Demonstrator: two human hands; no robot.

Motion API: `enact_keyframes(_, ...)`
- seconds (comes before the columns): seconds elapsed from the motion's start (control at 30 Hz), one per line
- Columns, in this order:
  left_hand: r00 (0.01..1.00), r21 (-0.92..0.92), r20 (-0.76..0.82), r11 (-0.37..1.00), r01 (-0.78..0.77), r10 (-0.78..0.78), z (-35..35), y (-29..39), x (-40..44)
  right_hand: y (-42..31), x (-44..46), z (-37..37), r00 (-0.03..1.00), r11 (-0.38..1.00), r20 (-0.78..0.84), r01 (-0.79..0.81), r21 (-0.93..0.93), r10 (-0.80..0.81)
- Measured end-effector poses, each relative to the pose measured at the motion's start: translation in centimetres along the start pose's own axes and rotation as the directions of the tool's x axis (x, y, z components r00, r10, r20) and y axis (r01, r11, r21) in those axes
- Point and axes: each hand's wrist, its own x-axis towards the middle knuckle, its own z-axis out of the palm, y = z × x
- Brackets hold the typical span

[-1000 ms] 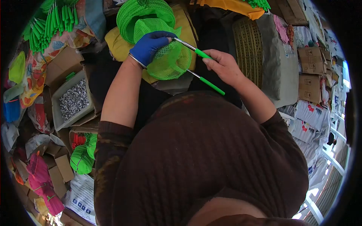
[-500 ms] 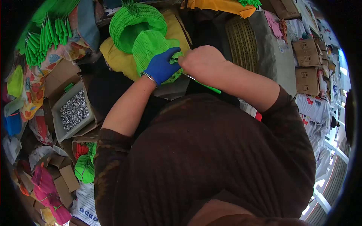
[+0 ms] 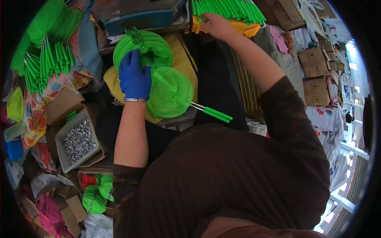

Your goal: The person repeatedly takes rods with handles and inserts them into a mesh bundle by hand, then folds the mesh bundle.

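My left hand (image 3: 135, 77), in a blue glove, rests against a stack of green mesh hoops (image 3: 158, 47); its thumb and fingers are apart. Beside it, a green net (image 3: 170, 93) lies over yellow cloth (image 3: 182, 51). Two metal rods with green handles (image 3: 217, 115) stick out to the right from the net area. Bare and stretched away from me, my right hand (image 3: 216, 25) is at the near left edge of a row of green handles (image 3: 234, 10), with its fingers extended and nothing visibly held.
At left, a grey bin (image 3: 79, 141) of small metal parts sits in a cardboard box. More green handles (image 3: 47, 63) lie at upper left, bundled green nets (image 3: 94, 199) below. A woven basket (image 3: 246, 85) and cartons (image 3: 316, 90) stand at right.
My right hand has left the net and moved up to the row of handles. My left hand has shifted left onto the hoop stack. Two handles now lie side by side below the net.
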Motion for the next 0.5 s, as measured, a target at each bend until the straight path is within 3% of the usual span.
enact_keyframes(0.03, 1.000, 0.006, 0.005, 1.000, 0.010, -0.010, -0.2, 0.1, 0.1, 0.4, 1.6, 0.4, 0.995, 0.993, -0.090, -0.048, -0.108, 0.039)
enact_keyframes(0.07, 1.000, 0.037, 0.006, 0.999, 0.023, -0.023, -0.5, 0.4, 0.2, 0.1, 1.8, 1.0, 0.996, 0.994, -0.077, -0.042, -0.102, 0.034)
enact_keyframes(0.23, 0.998, 0.027, 0.020, 0.998, 0.053, -0.053, -1.4, 0.9, 0.6, 2.4, 6.9, 5.0, 0.997, 0.960, 0.039, -0.072, 0.272, 0.064)
enact_keyframes(0.3, 0.998, -0.263, 0.038, 0.963, 0.054, -0.046, -0.9, 0.7, 0.7, 4.7, 8.4, 5.8, 0.994, 0.906, 0.079, -0.100, 0.412, 0.074)
enact_keyframes(0.37, 0.998, -0.296, 0.047, 0.954, 0.053, -0.041, 0.3, 0.5, 0.2, 6.1, 8.2, 5.4, 0.990, 0.834, 0.108, -0.137, 0.535, 0.094)
enact_keyframes(0.43, 0.990, -0.621, 0.118, 0.773, 0.131, -0.073, 1.0, 0.8, -0.1, 6.7, 7.3, 4.6, 0.985, 0.749, 0.133, -0.171, 0.640, 0.112)
enact_keyframes(0.47, 0.991, -0.620, 0.116, 0.774, 0.130, -0.074, 0.8, 0.7, -0.1, 5.9, 6.4, 3.8, 0.982, 0.702, 0.146, -0.185, 0.688, 0.117)
enact_keyframes(0.5, 0.963, -0.674, 0.267, 0.709, 0.209, -0.030, 0.5, 0.4, -0.1, 5.4, 4.3, 2.9, 0.980, 0.652, 0.160, -0.201, 0.731, 0.122)
